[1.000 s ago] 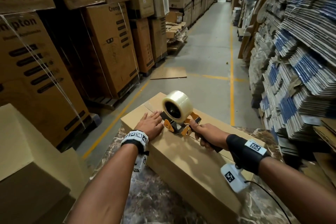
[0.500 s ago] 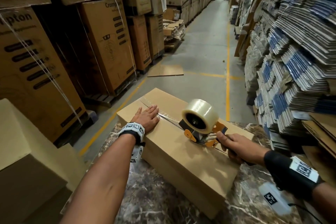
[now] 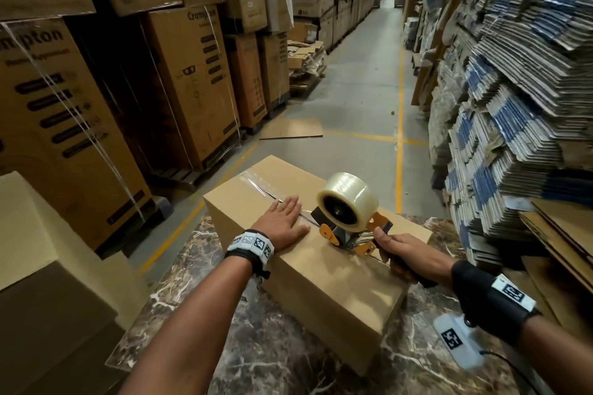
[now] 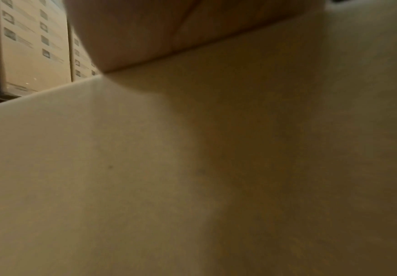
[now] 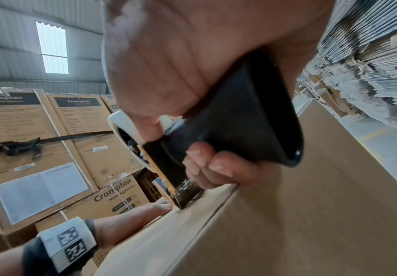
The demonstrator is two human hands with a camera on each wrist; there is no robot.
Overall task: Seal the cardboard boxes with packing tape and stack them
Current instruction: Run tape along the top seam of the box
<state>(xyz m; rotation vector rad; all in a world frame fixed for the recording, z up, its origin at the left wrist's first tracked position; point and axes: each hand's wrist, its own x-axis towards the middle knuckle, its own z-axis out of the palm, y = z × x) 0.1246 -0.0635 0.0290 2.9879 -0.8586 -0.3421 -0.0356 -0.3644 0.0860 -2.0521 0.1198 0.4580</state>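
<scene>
- Cardboard box sits on the marble counter, angled, its far corner hanging past the counter's far edge toward the aisle.
- My left hand lies flat on the box top, fingers straight, palm pressing down just beside the centre seam; grip released, only pressing.
- My right hand is clenched round the black handle of the tape dispenser; right-wrist view shows the fingers wrapped under the handle.
- Dispenser nose touches the box top on the seam, around mid-length; clear packing tape already covers the far stretch, near stretch looks bare.
- Tape roll looks close to full.
- Handling guess: box is stiff corrugated, top panel doesn't dent under my palm. Probably light or empty, can't tell contents. So it may slide on the smooth marble when the dispenser drags, hence the pressing palm.
- Flaps could spring up if I lift the palm before the tape reaches the near edge.
- For stacking, I'd hold both short ends low, or under the bottom edges, not the taped seam.
- Plain sealed box stands off the counter's left side, likely the stack spot.
</scene>
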